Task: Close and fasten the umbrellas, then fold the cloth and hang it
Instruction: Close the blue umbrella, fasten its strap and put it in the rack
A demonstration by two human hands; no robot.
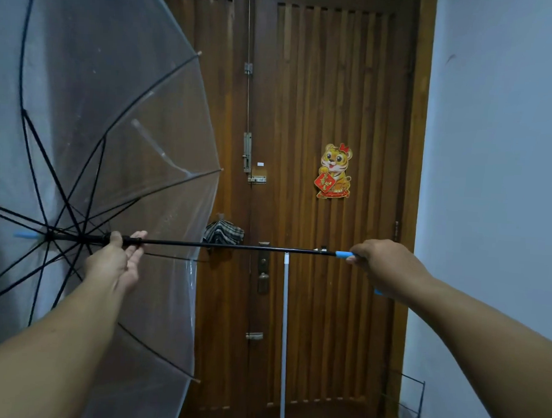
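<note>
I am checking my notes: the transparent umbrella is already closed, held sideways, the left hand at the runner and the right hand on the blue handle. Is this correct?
Not quite. The head view shows the transparent umbrella fully open, ribs spread. The rest stands: left hand at the runner, right hand on the blue handle.

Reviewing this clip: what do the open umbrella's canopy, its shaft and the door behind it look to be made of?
Canopy: clear glossy plastic film, likely vinyl; the door shows through it. Shaft: thin, black and straight, probably painted metal, though the look leaves it open; the handle under the right hand looks like blue plastic. Door: brown wood with visible grain and vertical slats, semi-gloss.
</note>
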